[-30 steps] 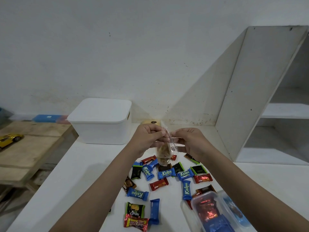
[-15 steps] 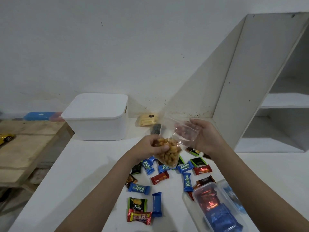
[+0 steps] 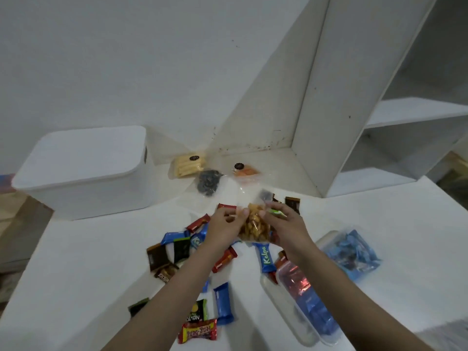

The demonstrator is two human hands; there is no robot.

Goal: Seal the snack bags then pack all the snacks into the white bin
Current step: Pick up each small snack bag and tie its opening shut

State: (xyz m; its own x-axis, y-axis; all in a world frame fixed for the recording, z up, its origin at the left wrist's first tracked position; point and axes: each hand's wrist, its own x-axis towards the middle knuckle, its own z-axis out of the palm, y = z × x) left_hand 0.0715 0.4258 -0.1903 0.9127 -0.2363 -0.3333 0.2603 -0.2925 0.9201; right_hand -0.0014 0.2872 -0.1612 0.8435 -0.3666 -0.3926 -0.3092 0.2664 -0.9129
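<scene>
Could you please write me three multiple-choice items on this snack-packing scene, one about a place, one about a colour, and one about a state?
1. Where does the white bin stand?
A. at the table's far left, by the wall
B. on the shelf at right
C. on the floor

2. What colour is the wrapper marked Kalpa lying below the hands?
A. yellow
B. blue
C. pink

3. What is the state of the clear bag of golden snacks?
A. lying untouched beside the bin
B. already inside the bin
C. held between both hands above the loose wrapped snacks

Answers:
1. A, since the bin sits on the white table against the wall.
2. B, since the wrapper is blue with pale lettering.
3. C, since the left hand and the right hand grip the bag from either side.
</scene>
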